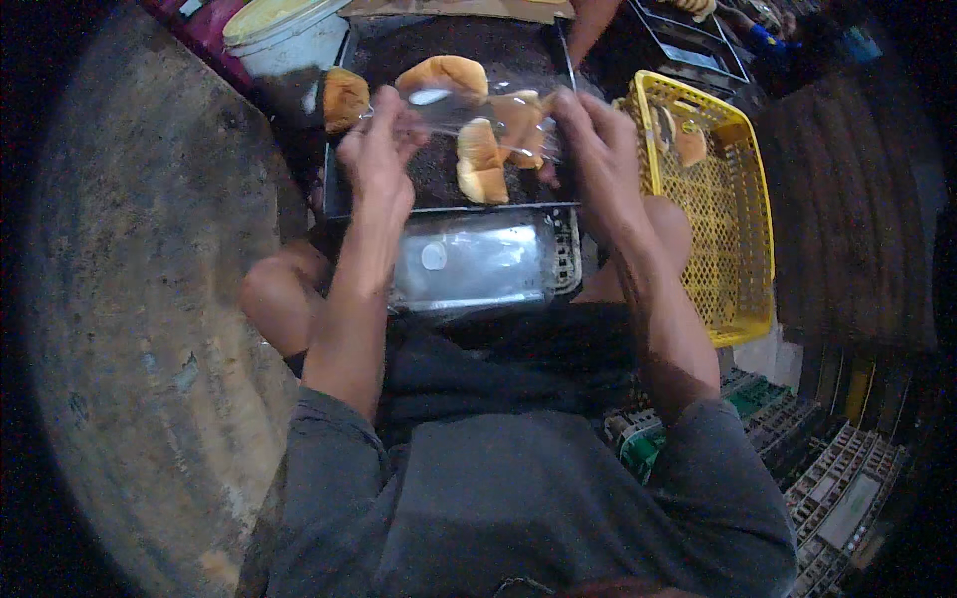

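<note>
Both hands are raised over a dark baking tray [399,194], with a clear plastic bag [449,125] stretched between them. My left hand [379,149] is closed on the bag's left end, next to a browned bread roll [346,100] at the tray's left edge. My right hand [600,145] grips the other end. Beside its fingers is a bread piece [518,130] with plastic over it; whether it lies inside the bag I cannot tell. Another roll [442,75] lies farther back, and a pale-ended roll [482,164] sits nearer me.
Flat clear plastic bags [478,269] lie between my knees, over a pale crate [566,259]. On the right stands a yellow plastic crate [753,239] with bread pieces [690,145]. A white bucket [289,50] is at the back left. Another person's arm [590,30] reaches in behind the tray.
</note>
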`<state>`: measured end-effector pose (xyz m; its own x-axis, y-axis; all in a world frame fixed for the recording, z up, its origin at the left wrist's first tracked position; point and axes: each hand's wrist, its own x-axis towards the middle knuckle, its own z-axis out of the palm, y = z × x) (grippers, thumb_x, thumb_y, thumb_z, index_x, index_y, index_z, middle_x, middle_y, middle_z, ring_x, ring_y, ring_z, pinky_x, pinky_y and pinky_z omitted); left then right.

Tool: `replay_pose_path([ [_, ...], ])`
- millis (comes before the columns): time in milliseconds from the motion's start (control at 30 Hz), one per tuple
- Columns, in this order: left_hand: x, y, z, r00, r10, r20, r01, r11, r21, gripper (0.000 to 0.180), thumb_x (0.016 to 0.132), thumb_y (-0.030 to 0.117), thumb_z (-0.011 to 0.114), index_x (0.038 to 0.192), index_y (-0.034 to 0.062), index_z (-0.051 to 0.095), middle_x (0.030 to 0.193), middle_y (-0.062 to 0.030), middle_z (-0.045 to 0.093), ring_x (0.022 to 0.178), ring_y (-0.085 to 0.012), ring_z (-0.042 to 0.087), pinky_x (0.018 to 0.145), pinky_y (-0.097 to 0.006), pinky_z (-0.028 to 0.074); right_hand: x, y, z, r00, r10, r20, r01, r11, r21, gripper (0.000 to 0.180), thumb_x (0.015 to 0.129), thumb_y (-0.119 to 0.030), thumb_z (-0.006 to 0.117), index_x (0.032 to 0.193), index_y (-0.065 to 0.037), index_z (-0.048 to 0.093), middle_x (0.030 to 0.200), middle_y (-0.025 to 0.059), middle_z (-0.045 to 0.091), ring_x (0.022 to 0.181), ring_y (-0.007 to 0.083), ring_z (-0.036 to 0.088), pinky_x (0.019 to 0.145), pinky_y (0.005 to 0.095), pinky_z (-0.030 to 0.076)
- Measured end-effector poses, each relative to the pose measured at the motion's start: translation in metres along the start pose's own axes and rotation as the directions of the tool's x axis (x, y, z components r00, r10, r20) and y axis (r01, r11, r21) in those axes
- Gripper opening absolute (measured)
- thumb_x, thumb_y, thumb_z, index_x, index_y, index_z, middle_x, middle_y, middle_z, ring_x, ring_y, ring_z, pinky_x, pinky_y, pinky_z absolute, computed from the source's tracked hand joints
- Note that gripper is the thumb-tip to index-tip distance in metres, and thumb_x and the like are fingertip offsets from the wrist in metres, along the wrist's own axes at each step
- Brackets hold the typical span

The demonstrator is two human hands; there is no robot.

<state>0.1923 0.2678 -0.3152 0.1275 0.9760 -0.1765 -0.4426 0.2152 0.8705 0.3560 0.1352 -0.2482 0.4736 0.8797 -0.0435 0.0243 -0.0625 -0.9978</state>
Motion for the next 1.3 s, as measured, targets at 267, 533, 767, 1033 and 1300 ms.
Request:
replay_pose_path([
  [267,0.121,0.054,-0.093,0.927,0.106,-0.359,-0.144,0.986,-0.080,0.050,0.087,0.043,0.063,0.094,-0.0057,0.058,0.084,-0.0163,0.065,0.059,-0.0218,0.063,0.055,-0.032,0.057,0.166,0.099,0.071,0.777,-0.387,0.496,0.557,0.057,-0.829,0.056,0.083,-0.043,0.063,0.127,-0.013,0.046,0.121,0.0137,0.056,0.110,0.0305,0.055,0.098,0.0538,0.035],
  [533,0.120,0.042,-0.104,0.978,0.081,-0.192,-0.090,0.995,-0.040,0.074,0.095,0.059,0.026,0.108,-0.0118,0.042,0.090,-0.0247,0.063,0.075,-0.0316,0.068,0.069,-0.039,0.060,0.247,0.130,0.049,0.932,0.098,0.350,0.360,-0.116,-0.926,0.066,0.078,-0.038,0.068,0.133,-0.013,0.044,0.129,0.0131,0.053,0.121,0.0280,0.050,0.104,0.0556,0.030],
  [767,0.127,0.031,-0.106,0.936,0.263,-0.234,-0.243,0.964,0.113,0.074,0.097,0.055,0.028,0.112,-0.0157,0.044,0.105,-0.0275,0.061,0.086,-0.0372,0.066,0.081,-0.041,0.056,0.254,0.059,0.025,0.889,-0.290,0.355,0.412,0.168,-0.896,0.039,0.081,-0.042,0.065,0.100,-0.008,0.068,0.088,0.0154,0.069,0.081,0.0313,0.067,0.072,0.0401,0.052],
  [1033,0.143,0.015,-0.104,0.866,0.326,-0.379,-0.156,0.897,0.414,0.074,0.095,0.058,0.037,0.093,-0.0117,0.063,0.077,-0.0155,0.066,0.066,-0.0231,0.061,0.065,-0.033,0.051,0.264,0.071,0.038,0.926,-0.084,0.368,0.376,0.120,-0.919,0.050,0.088,-0.048,0.055,0.089,0.000,0.069,0.077,0.0160,0.068,0.073,0.0279,0.066,0.068,0.0370,0.051],
  [1300,0.133,0.018,-0.081,0.853,0.460,-0.247,-0.101,0.609,0.787,0.075,0.095,0.059,0.032,0.092,-0.0064,0.069,0.077,-0.0133,0.067,0.072,-0.0231,0.062,0.070,-0.037,0.049,0.153,-0.003,-0.066,0.886,-0.071,0.458,0.276,0.874,-0.399,0.059,0.091,-0.047,0.055,0.111,0.008,0.060,0.102,0.0101,0.065,0.098,0.0151,0.057,0.091,0.0272,0.042],
])
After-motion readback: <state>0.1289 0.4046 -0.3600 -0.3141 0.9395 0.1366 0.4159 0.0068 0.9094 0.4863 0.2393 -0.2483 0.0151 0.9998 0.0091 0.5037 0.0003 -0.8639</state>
